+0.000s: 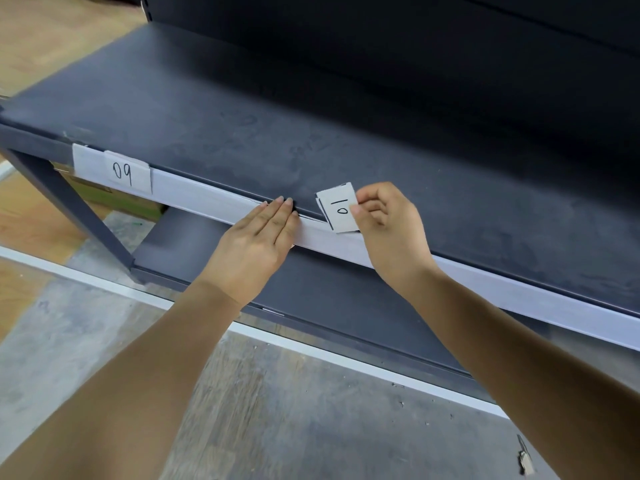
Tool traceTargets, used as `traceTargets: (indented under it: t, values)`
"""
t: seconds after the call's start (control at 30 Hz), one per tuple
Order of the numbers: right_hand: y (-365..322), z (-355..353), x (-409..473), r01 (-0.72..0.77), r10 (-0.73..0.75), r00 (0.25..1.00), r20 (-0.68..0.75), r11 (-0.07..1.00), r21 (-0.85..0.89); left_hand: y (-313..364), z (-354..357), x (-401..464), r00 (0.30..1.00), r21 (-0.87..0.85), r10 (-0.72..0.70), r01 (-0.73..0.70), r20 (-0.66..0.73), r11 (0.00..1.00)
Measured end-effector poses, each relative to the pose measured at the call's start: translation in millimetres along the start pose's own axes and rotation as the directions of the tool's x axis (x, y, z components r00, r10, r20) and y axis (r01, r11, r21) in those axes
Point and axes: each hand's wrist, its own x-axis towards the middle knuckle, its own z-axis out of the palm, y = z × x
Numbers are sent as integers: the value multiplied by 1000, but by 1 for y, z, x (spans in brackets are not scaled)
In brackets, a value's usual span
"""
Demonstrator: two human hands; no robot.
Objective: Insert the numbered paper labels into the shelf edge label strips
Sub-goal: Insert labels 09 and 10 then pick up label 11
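A white label strip (207, 199) runs along the front edge of the dark grey shelf (311, 126). A paper label marked "09" (128, 172) sits in the strip near its left end. My right hand (388, 230) pinches a small stack of paper labels (338, 208), the top one marked "10" and turned sideways, right at the strip's upper edge. My left hand (259, 244) lies flat on the strip just left of the stack, fingers together with the tips on the shelf's edge. It holds nothing.
A lower dark shelf (346, 299) sits below the strip. A grey shelf leg (72, 209) slants at the left, with a cardboard box (114, 199) behind it. The floor is grey with a white line (311, 348) and wooden patches.
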Motion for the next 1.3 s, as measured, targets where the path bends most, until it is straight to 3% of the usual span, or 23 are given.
traceTargets:
  t: [0.23,0.4,0.53,0.83,0.93,1.07,1.3]
  values:
    - [1,6,-1,55,-49,998,39,982,-181,2,-3,2,996,-47,-29,33,84,998]
    - [3,6,0,61,-61,998,5,981,-183,3,-3,2,994,-65,-42,49,103,997]
    - [7,10,0,107,-99,994,43,948,-299,4,-4,1,992,-86,-66,76,111,993]
    - [16,15,-4,223,-213,975,69,899,-377,5,-2,1,985,-110,-108,123,134,986]
    - [20,16,-6,274,-232,962,145,828,-489,5,-2,1,985,-113,-111,127,136,986]
    - [29,21,-9,380,-379,914,147,668,-640,6,-4,2,983,-108,-107,124,147,986]
    - [35,27,-9,408,-476,871,124,556,-724,8,-8,3,966,-107,-128,155,223,982]
